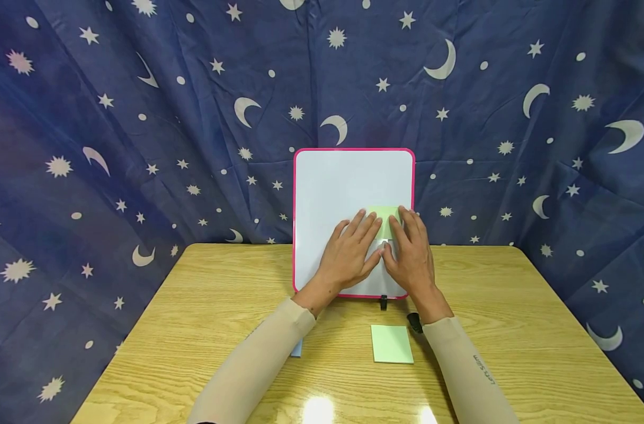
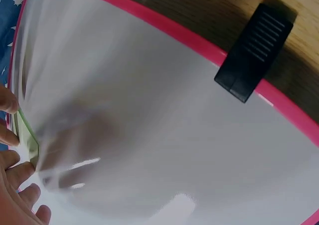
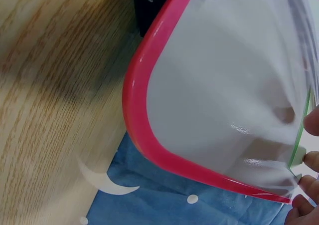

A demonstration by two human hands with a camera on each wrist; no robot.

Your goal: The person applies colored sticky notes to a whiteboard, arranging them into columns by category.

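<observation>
Note (image 1: 384, 219) on board (image 1: 348, 182), smoothing probably unfinished
Left hand (image 1: 347, 258) and right hand (image 1: 412, 259) touch it, straight-fingered, no grip; pad (image 1: 392, 344) on bench (image 1: 491, 330).

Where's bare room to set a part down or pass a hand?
Set down: table right of the right sleeve, or left of the left sleeve. Pass: across the board's bare top, above the hands and note. Crowded: between the sleeves, with green pad, blue item, clip, dark object.
</observation>
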